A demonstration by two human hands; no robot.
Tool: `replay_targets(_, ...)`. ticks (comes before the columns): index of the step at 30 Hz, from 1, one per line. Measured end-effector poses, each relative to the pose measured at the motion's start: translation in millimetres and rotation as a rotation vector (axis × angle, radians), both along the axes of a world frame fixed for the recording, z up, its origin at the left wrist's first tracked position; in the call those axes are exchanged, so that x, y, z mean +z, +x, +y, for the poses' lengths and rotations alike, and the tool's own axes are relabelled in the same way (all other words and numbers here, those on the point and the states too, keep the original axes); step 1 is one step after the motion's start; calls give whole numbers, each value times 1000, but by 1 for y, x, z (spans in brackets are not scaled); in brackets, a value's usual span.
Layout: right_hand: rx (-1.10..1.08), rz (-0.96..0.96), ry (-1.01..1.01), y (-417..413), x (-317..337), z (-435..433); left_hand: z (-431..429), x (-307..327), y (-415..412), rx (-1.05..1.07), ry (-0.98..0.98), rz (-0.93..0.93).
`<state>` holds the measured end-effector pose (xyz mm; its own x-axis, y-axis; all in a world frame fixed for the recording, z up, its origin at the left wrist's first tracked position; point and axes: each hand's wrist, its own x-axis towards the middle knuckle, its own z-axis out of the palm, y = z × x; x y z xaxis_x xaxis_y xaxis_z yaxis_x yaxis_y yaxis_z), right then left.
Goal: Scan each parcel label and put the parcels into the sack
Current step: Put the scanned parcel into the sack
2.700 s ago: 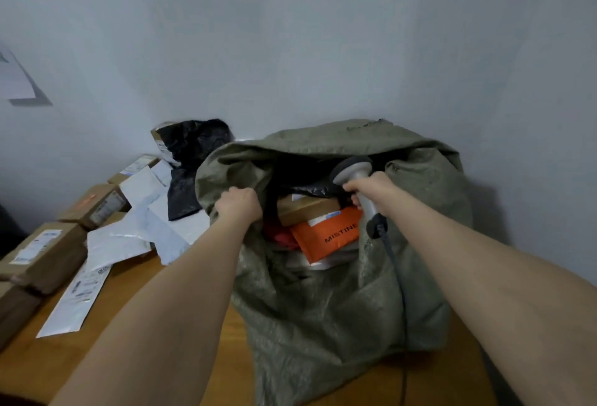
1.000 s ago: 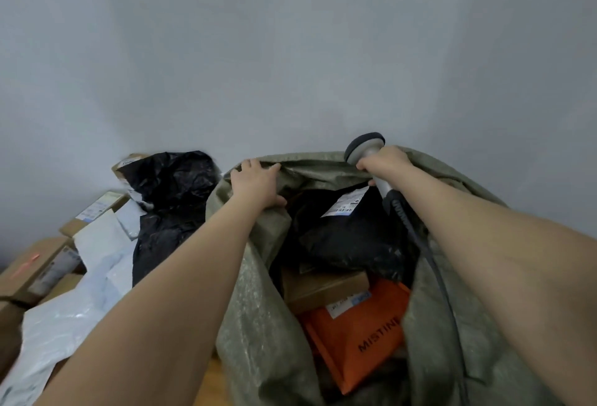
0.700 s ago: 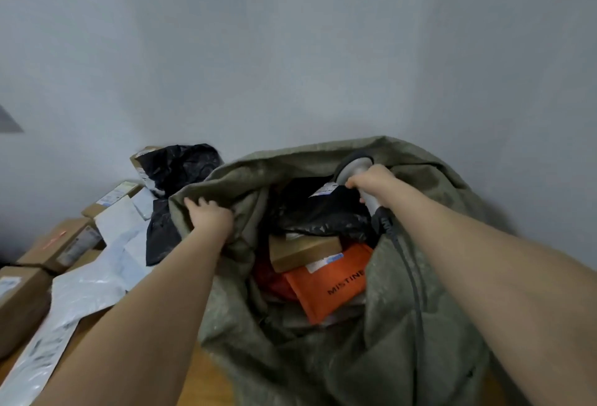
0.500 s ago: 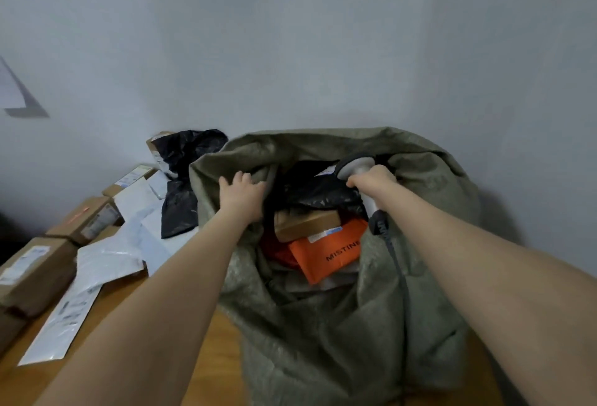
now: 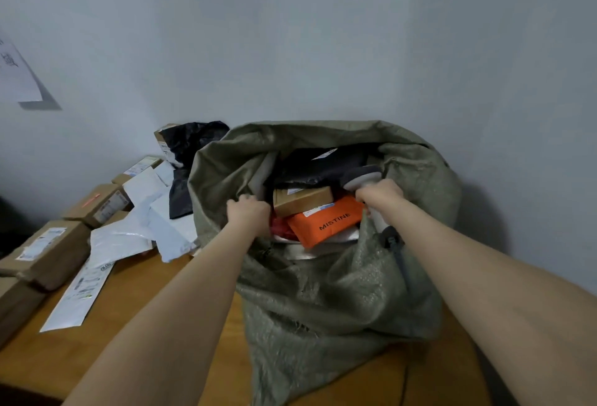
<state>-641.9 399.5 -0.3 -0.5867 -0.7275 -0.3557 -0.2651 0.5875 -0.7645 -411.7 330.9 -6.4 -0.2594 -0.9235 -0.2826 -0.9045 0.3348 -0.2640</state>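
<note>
One smooth orange-brown wooden table (image 5: 145, 325) stands against a plain pale grey wall (image 5: 323, 50). A coarse olive-green woven sack (image 5: 339, 292) slumps at centre frame, mouth open. The left hand (image 5: 248, 213) bunches its near rim in curled fingers; the right hand (image 5: 379, 194) is wrapped around a grey handheld scanner (image 5: 361, 176). Inside lie a glossy orange mailer (image 5: 326, 223), a small brown cardboard box (image 5: 302, 199) and a crinkled black plastic parcel (image 5: 323, 166). Brown cardboard boxes (image 5: 48, 250) and white plastic mailers (image 5: 129, 237) crowd the left of the frame.

A person's left forearm (image 5: 181, 308) and right forearm (image 5: 478, 270) are bare from the frame's lower edge to the wrist (the wide lens swells them near the camera); the left hand (image 5: 248, 213) and right hand (image 5: 381, 192) are bare too.
</note>
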Motion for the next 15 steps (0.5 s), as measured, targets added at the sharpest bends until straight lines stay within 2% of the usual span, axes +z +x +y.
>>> replay_targets(2, 58, -160, -31, 15, 4, 5, 0, -8, -14, 23, 272, 22)
replay_targets(3, 102, -206, 5, 21, 4, 8, -2, -18, -14, 17, 390, -33)
replay_targets(5, 185, -225, 96, 28, 0, 20, 5, -27, -4, 3, 497, -215)
replay_targets(8, 158, -100, 182, 25, -17, 37, 20, -32, 18, 12, 494, -312)
replay_targets(11, 128, -58, 193, 26, -22, 48, 20, -32, 32, -16, 525, -321)
replay_targets(15, 76, -97, 98, 34, -7, 46, 17, -23, 28, -46, 548, -109)
